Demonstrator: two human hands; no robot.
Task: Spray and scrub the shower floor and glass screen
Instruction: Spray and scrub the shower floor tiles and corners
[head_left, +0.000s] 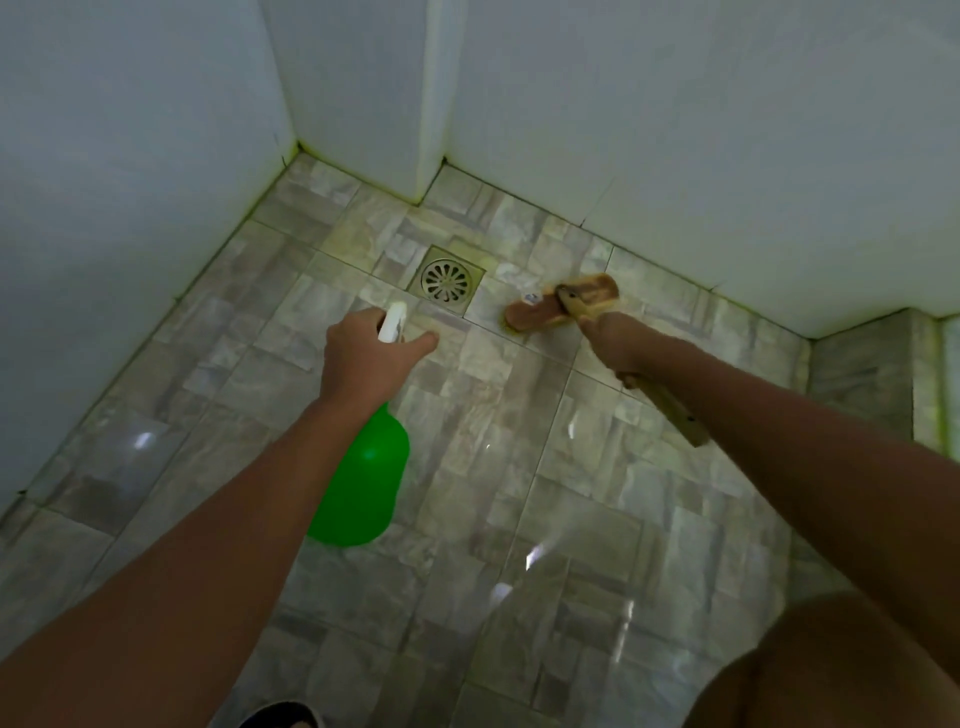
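Beside the drain (447, 280), the right hand (615, 345) grips a wooden brush (563, 304) pressed on the tiled floor (519, 493). Left hand (363, 358) clutches a green spray bottle (363, 483), nozzle aimed downward.

The shower floor (519, 467) is laid in glossy, stone-patterned tiles on which wet glints are seen. The drain cover (447, 280) is made of dull metal. A translucent green plastic spray bottle (363, 478) and a wooden-handled scrub brush (563, 301) are shown.
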